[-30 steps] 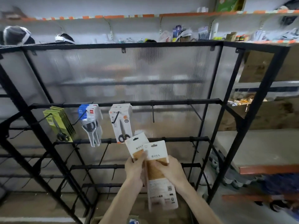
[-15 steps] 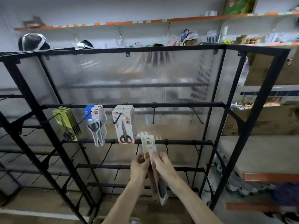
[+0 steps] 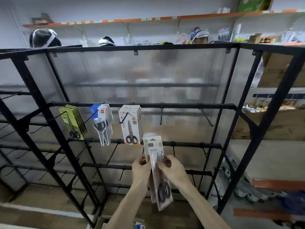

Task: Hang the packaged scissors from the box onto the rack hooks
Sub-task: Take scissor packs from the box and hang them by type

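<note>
Both hands hold a small stack of beige packaged scissors (image 3: 159,171) upright in front of the black rack (image 3: 165,105), below its top hook row. My left hand (image 3: 141,169) grips the stack's left edge and my right hand (image 3: 172,171) pinches its front. On the top rail hang green packs (image 3: 73,123), blue-and-white packs (image 3: 102,123) and white-and-orange packs (image 3: 130,124). To their right, two bare hooks (image 3: 161,115) (image 3: 206,117) stick out. A corner of the cardboard box (image 3: 105,222) shows at the bottom edge.
Lower rails carry several bare hooks (image 3: 115,151). A ribbed translucent panel (image 3: 148,76) backs the rack. People's heads (image 3: 43,38) show above it, under an orange-edged wall shelf (image 3: 148,19). Wooden shelving with goods (image 3: 272,123) stands on the right.
The two packs that were fanned apart are now pressed together into one stack, turned front-on, and the hands have lifted it slightly toward the rack. The view has tilted upward.
</note>
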Motion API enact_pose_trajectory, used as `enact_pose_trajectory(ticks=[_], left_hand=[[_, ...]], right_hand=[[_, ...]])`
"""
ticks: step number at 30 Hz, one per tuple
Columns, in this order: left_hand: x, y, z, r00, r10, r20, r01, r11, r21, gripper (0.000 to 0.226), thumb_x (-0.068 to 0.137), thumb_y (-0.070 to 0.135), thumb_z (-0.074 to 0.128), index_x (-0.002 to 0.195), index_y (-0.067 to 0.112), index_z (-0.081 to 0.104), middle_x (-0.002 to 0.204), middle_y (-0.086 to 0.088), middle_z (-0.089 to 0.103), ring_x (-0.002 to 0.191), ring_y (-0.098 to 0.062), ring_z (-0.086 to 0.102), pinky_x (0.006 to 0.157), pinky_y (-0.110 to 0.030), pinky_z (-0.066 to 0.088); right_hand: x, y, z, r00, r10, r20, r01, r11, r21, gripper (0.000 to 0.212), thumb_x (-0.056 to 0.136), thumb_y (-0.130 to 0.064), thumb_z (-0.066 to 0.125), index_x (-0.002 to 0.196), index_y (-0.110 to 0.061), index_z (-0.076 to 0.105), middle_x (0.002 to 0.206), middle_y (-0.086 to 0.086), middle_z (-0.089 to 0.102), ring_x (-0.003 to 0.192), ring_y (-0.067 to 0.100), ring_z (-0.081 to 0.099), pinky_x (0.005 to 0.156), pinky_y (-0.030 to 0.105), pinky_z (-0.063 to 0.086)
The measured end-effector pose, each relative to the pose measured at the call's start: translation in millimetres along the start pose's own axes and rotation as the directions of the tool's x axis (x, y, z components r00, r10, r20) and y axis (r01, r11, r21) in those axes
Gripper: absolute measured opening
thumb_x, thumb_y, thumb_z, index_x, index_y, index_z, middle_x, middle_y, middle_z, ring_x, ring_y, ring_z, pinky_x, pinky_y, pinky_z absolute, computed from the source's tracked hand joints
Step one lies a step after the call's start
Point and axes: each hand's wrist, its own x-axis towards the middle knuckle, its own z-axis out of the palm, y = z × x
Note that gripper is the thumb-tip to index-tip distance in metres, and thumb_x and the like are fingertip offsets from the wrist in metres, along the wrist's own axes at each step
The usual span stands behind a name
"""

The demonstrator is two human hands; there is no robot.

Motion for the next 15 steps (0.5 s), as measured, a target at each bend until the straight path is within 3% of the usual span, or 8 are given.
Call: enact_pose_trajectory(ticks=[2,5,8,10,13,15], left_hand=[[2.4,2.8,-1.8,1.000,-0.016,-0.010,0.016,0.999,-0.028,0.006,0.088,0.016,0.078,0.088,0.014,0.072,0.080,-0.008,0.076,0.079,-0.027,0.073,0.073,-0.041,0.060],[3.2,9.3,-4.4,0.998,-0.066,0.008,0.066,0.997,-0.041,0.010,0.088,0.017,0.078,0.089,0.009,0.072,0.080,-0.012,0.076,0.073,-0.027,0.073,0.069,-0.038,0.059],[9.9,13.3,-11.1,0.989,-0.101,0.105,0.104,0.994,-0.025,0.012,0.089,0.012,0.076,0.099,0.006,0.072,0.087,-0.017,0.076,0.082,-0.033,0.076,0.081,-0.048,0.062],[19.4,15.5,-15.2,0.980,-0.129,0.150,0.136,0.990,-0.041,0.008,0.099,0.009,0.062,0.099,0.003,0.067,0.087,-0.020,0.072,0.076,-0.028,0.074,0.071,-0.040,0.061],[35.3,11.9,-18.8,0.988,-0.120,0.100,0.121,0.993,-0.005,0.034,0.109,0.019,0.037,0.088,0.007,0.060,0.081,-0.014,0.064,0.074,-0.028,0.065,0.070,-0.037,0.052],[40.5,11.2,-19.5,0.984,-0.131,0.121,0.132,0.991,0.001,0.042,0.111,0.032,0.026,0.092,0.018,0.060,0.086,-0.002,0.065,0.078,-0.018,0.062,0.072,-0.034,0.051]], right_hand=[[-0.8,-1.7,6.3,0.998,-0.021,0.054,0.022,1.000,-0.011,0.032,0.098,-0.042,0.058,0.125,-0.026,0.055,0.113,-0.013,0.061,0.113,0.010,0.061,0.092,0.024,0.049],[-6.0,-5.1,15.5,0.978,0.031,0.204,-0.062,0.987,0.148,0.037,0.098,-0.048,0.051,0.131,-0.035,0.040,0.120,-0.015,0.056,0.120,0.013,0.057,0.103,0.034,0.047],[-7.0,-6.8,23.2,0.920,0.103,0.377,-0.212,0.942,0.259,0.054,0.096,-0.060,0.047,0.140,-0.048,0.019,0.128,-0.016,0.049,0.120,0.012,0.051,0.104,0.033,0.044],[-4.5,-10.8,27.1,0.905,0.076,0.419,-0.215,0.931,0.295,0.066,0.094,-0.060,0.051,0.146,-0.044,0.014,0.133,-0.015,0.047,0.123,0.012,0.049,0.109,0.033,0.043],[-4.3,-22.9,42.4,0.964,-0.039,0.262,-0.035,0.962,0.272,0.060,0.092,-0.066,0.048,0.140,-0.040,0.023,0.135,-0.021,0.043,0.128,0.005,0.042,0.102,0.018,0.042],[-2.2,-27.2,54.7,0.990,-0.080,0.116,0.057,0.981,0.186,0.077,0.084,-0.079,0.044,0.147,-0.038,0.030,0.146,-0.014,0.041,0.139,0.011,0.037,0.112,0.032,0.039]])
